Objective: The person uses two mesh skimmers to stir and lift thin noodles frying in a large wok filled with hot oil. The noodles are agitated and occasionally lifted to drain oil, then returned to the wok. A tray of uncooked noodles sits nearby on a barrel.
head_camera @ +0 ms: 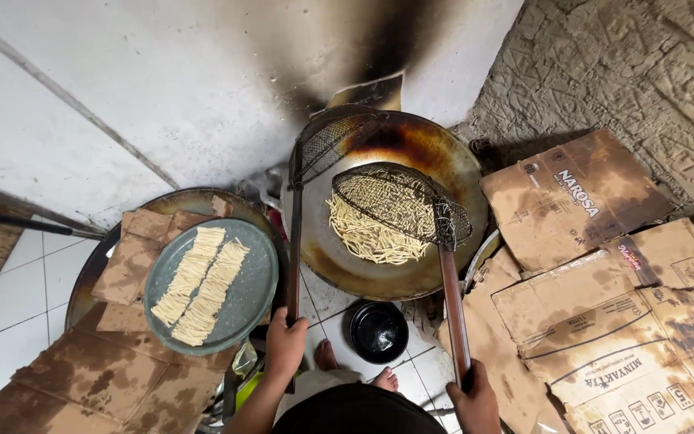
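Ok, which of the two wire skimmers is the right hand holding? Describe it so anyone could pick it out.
Start at the big round wok against the scorched wall. Two wire skimmers reach into it; the right hand holds the one with the wooden handle. Its basket sits over the pale strips, unlike the dark-handled one at the wok's far rim.

Left hand point(285, 344) and right hand point(475, 400) each gripping a wire skimmer, right skimmer point(399, 201) over pale strips point(371, 235), possibly noodles, in wok point(451, 161)

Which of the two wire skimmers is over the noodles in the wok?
The wooden-handled round wire skimmer in the right hand; the dark-handled one in the left hand rests at the wok's rim.
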